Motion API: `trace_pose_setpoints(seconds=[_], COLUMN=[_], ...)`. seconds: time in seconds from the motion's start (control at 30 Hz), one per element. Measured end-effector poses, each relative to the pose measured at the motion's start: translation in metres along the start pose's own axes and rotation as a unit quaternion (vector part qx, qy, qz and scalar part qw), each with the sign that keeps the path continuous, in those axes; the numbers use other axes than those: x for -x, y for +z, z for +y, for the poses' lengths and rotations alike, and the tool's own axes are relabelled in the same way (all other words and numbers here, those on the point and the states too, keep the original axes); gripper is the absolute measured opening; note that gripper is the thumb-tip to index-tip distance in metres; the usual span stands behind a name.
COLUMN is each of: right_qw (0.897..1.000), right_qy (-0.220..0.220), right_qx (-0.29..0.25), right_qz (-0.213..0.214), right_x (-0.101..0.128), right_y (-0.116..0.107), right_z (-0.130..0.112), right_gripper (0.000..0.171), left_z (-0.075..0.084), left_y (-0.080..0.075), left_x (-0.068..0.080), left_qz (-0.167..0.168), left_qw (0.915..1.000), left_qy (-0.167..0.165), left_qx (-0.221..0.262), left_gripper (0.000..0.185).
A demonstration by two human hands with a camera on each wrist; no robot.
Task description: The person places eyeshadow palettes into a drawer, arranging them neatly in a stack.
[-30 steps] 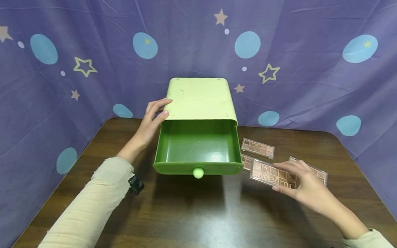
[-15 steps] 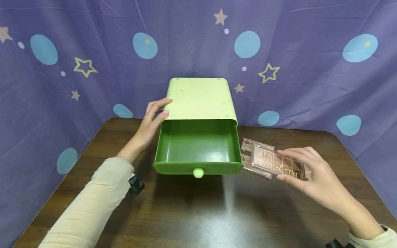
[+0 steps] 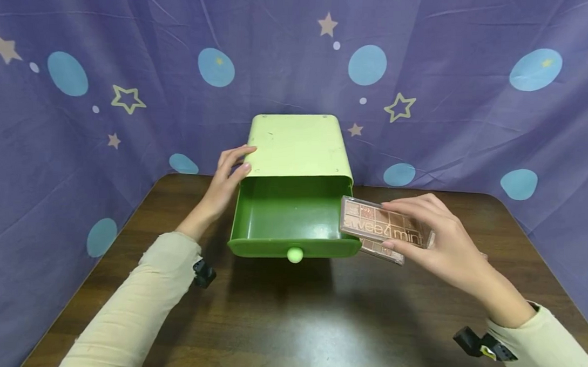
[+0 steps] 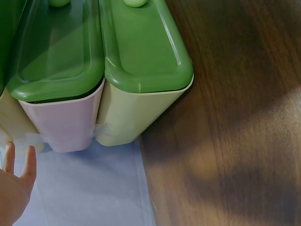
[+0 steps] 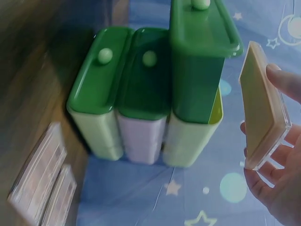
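Since the frame half a second earlier, the right hand (image 3: 443, 240) has moved left and upward, carrying a clear-cased makeup palette (image 3: 385, 224) to the right side of a green drawer (image 3: 293, 210).

Nearest, two pale sleeves (image 3: 119, 307) reach in from the near edge of the counter (image 3: 269, 328), a small black camera (image 3: 204, 274) at each wrist. The right hand pinches the makeup palette between thumb and fingers along its long edges. Held tilted above the counter, it overlaps the drawer's right front corner in the head view; the right wrist view shows a gap between them.

The drawer, with its round knob (image 3: 295, 255), is already pulled out. The makeup palette is picked up but not yet set down. At least two other palettes (image 5: 35, 174) lie on the counter to the right of the drawer, so by judgement the work is at an early stage.

Farther back, the left hand (image 3: 221, 175) rests loosely spread against the left side of the pale green cabinet (image 3: 297, 146), grasping nothing visible. The cabinet stands near the middle of the counter's far edge, topping a stack whose middle unit (image 4: 63, 125) is pinkish.

The counter is dark, glossy wood grain. Behind hangs a purple curtain (image 3: 288, 70) printed with stars and blue ovals.
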State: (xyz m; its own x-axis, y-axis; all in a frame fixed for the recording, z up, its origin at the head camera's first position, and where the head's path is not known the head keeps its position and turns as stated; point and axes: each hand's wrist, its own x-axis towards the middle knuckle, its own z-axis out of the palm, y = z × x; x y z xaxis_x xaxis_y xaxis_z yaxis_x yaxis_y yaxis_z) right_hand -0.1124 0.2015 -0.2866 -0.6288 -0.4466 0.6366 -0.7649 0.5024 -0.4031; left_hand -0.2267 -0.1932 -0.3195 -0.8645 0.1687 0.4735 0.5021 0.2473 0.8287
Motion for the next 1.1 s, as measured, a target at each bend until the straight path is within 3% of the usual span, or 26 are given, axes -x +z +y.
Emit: trace_pose_setpoints(seconds=[0.43, 0.77, 1.1], right_qw=[0.998, 0.989, 0.973], right_qy=[0.003, 0.018, 0.027], right_qx=[-0.033, -0.053, -0.022], right_qz=[-0.046, -0.139, -0.227], right_x=[-0.042, -0.068, -0.092], right_y=[0.035, 0.057, 0.074], right_z=[-0.014, -0.018, -0.015], right_gripper=[0.049, 0.04, 0.038], left_z=[0.0, -0.003, -0.002], left_y=[0.003, 0.002, 0.002], left_x=[0.002, 0.001, 0.001], left_qz=[0.006, 0.007, 0.009], left_qw=[0.9999, 0.9998, 0.9999], left_qy=[-0.012, -0.017, -0.012], left_qx=[-0.003, -0.003, -0.001], left_gripper=[0.047, 0.049, 0.048])
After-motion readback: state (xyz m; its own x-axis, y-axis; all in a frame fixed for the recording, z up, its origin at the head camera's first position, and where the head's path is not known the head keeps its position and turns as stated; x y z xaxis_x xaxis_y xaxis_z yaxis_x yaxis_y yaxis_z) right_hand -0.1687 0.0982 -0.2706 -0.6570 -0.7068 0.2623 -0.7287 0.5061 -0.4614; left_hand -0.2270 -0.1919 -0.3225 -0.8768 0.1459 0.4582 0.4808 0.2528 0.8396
